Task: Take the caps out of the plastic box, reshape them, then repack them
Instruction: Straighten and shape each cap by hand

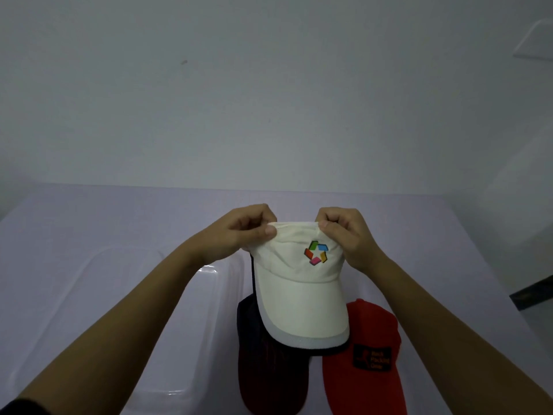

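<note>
Partly, white cap (302, 298) hides dark cap (266, 372) beside red cap (356, 387)

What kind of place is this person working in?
Likely a plain indoor workroom: a bare pale wall, a pale table with a clear plastic box and a red cap on it, a white cap held above.

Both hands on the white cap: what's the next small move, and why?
Probably draw the two pinches apart to round out the crown. The left hand and right hand each pinch the top edge of the white cap, which is held up off the table, and its crown looks flattened and creased. The plastic box on the left can wait.
</note>
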`<state>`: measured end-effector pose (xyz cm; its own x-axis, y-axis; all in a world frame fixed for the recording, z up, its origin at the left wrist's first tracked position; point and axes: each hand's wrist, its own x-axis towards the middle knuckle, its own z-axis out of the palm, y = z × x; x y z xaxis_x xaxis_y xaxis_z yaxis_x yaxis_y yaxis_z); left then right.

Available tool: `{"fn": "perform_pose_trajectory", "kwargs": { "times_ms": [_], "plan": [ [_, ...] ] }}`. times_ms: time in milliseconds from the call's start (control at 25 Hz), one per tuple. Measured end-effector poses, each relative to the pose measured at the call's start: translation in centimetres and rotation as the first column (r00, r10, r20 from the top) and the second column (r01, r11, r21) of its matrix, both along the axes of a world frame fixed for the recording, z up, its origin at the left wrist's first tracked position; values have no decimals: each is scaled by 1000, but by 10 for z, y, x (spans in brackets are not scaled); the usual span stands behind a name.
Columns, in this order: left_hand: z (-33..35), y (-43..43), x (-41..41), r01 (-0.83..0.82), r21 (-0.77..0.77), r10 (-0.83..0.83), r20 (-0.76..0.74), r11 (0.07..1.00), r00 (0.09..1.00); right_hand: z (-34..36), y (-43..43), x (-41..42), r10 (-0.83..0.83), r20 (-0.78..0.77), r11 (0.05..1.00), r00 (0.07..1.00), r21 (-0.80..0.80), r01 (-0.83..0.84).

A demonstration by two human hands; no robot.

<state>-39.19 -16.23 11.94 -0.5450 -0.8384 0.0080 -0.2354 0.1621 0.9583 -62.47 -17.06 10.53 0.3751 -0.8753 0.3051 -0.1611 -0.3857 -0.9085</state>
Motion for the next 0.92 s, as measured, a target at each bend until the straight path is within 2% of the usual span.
{"fn": "perform_pose_trajectory", "kwargs": {
  "times_ms": [120,240,320,360,440,520,560,680,760,840,920],
  "plan": [
    [-6,2,-3,-37,-66,39,27,997,999,-1,0,2,-49,-16,998,999,-37,48],
    [-6,3,-8,-54,-100,70,164,994,984,-2,2,9,-126,-89,989,988,-89,118],
    [-6,6,-20,-105,-258,170,244,961,955,0,4,14,-164,-91,980,982,-125,152],
    [-5,10,-27,-166,-330,242,203,929,949,2,5,16,-168,-67,978,984,-136,158],
    [-4,14,-35,-319,-359,339,-8,877,941,5,4,15,-132,43,981,990,-140,137],
    [-8,14,-34,-415,-367,363,-204,833,909,1,1,8,-124,128,983,984,-120,139],
    [-12,13,-32,-434,-383,362,-248,815,899,-4,0,6,-151,129,983,980,-87,163],
    [-24,11,-31,-425,-403,360,-230,811,904,-20,6,6,-234,60,971,970,56,231],
    [-27,13,-31,-445,-359,366,-270,820,891,-23,9,5,-239,77,965,968,127,228],
    [-25,15,-33,-460,-322,345,-353,828,869,-25,11,0,-215,127,948,968,266,176],
    [-20,15,-34,-466,-317,324,-410,826,853,-31,15,-5,-203,280,876,938,479,47]
  ]
}}
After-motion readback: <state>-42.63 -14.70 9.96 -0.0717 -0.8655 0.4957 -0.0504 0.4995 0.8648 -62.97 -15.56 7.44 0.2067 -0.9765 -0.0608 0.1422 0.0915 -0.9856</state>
